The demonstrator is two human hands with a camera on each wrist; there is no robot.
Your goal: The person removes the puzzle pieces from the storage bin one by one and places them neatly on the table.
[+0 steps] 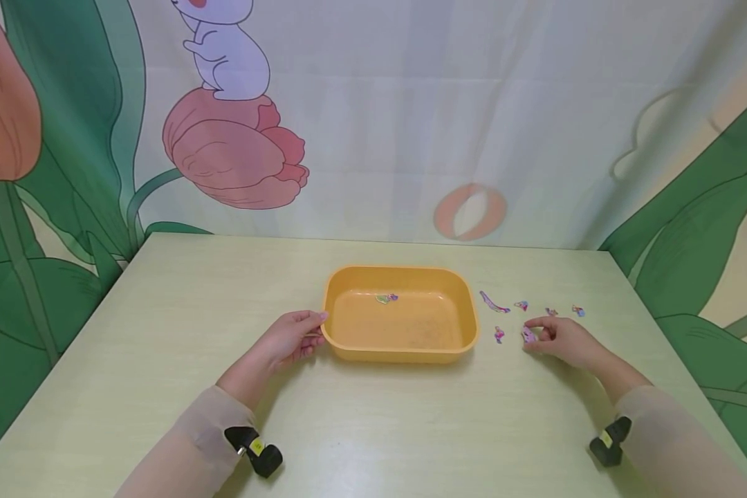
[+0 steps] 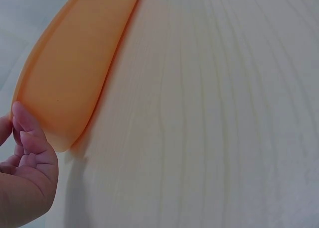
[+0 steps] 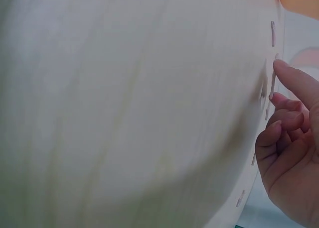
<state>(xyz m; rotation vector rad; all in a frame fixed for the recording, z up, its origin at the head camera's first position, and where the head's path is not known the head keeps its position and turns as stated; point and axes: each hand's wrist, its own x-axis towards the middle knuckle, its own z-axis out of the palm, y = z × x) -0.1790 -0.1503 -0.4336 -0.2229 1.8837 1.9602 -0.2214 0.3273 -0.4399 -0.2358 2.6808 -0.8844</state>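
My left hand (image 1: 295,337) pinches the left rim of a yellow-orange plastic tray (image 1: 404,354), thumb and fingers on either side of the edge in the left wrist view. Inside the tray lie small flat pieces, one greenish (image 1: 382,299) and one purple-pink (image 1: 393,297). To the right of the tray, my right hand (image 1: 563,342) holds a small purple flat piece (image 1: 529,335) between thumb and fingertip. Seen edge-on in the right wrist view, that thin piece (image 3: 273,81) stands upright close to the table surface.
Several small colourful flat pieces lie right of the tray: a long curved one (image 1: 494,302), a pink-purple one (image 1: 499,335) and others, such as the blue-orange one (image 1: 578,311). They rest on a pale wooden table (image 1: 373,429). A printed curtain (image 1: 373,124) hangs behind it.
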